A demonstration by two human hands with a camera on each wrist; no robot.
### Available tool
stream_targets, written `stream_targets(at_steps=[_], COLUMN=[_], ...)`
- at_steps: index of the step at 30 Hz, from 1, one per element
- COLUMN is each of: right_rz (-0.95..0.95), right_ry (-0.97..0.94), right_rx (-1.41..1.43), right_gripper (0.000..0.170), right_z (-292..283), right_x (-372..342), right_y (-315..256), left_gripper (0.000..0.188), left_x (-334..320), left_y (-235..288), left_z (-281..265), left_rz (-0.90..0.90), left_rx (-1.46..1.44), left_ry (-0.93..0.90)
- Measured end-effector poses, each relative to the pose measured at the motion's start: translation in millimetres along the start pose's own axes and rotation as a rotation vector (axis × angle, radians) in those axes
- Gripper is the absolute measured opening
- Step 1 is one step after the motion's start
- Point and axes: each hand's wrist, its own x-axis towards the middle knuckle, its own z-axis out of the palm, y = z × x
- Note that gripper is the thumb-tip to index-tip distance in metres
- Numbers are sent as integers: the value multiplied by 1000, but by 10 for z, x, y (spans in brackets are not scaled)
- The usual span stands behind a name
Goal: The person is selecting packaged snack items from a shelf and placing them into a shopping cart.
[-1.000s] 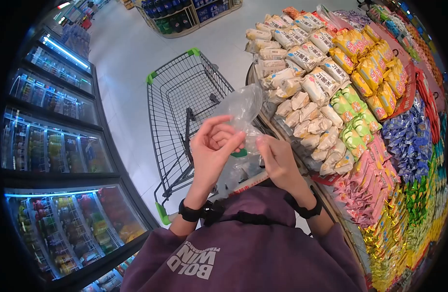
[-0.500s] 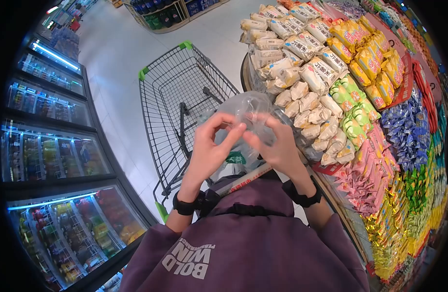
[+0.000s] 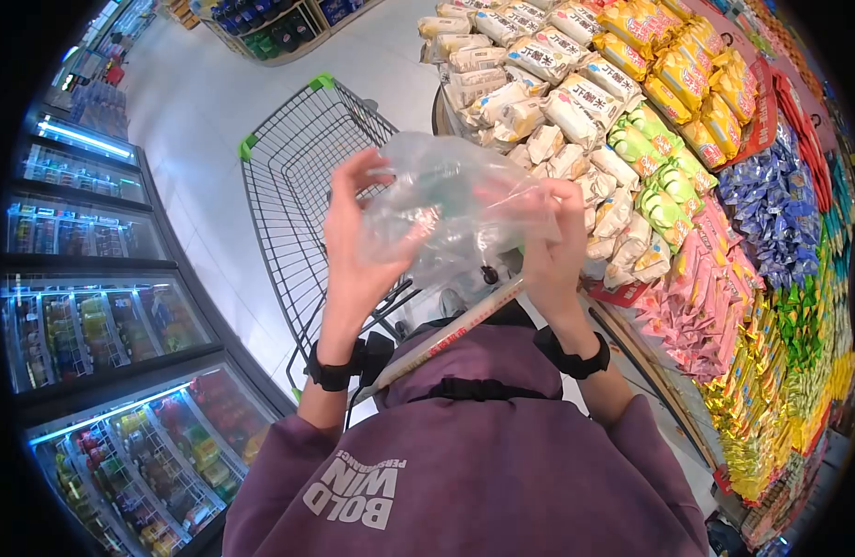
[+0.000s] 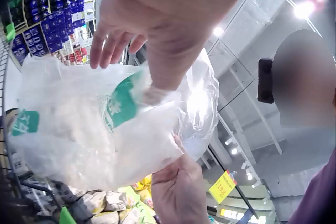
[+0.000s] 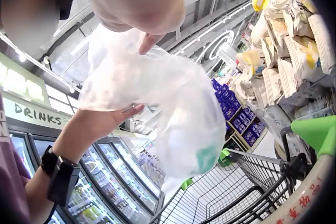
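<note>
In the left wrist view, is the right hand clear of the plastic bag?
No, the right hand pinches the edge of the plastic bag.

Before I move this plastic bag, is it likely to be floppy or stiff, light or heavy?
The plastic bag will probably flop rather than hold a shape, since its film is loosely wrinkled. It's likely light for its size: the film looks thin enough that parts of your right hand show through.
</note>
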Motion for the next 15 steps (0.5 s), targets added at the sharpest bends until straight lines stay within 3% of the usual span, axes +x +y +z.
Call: stream_targets(at_steps=[2,3,5,7,9,12,14,15], right_rz=[140,156,184,-147,-310,-205,27,99], right_ry=[-153,-256,-465,-254,-193,-384,-622,-602], right_rx=[-302,-481,-843,-679,-589,-648,-753,-727], right_gripper=[20,24,33,33,32,34,41,43], right_z=[-119,-189,-295,-193,-53,87,56,24], right_x=[57,61,33,-32,-87,-60,-55,-42], right_y=[-16,81,395,430,399,293,545,659], left_gripper=[37,24,17,17,17,20,21,23], left_x=[-67,-95,-117,-120,-160,-245,-303,-348], left_y=[-190,-293,-471,-511,-478,-485,-535,-625], left_z=[-67,-55,-71,-129,-88,58,142,152], left_rz=[-92,-4,-58,-85,-31,4,13,29], left_rx=[129,219,236,250,193,94,43,72], left_ry=[-285,-224,-80,-17,-67,-157,-199,-192])
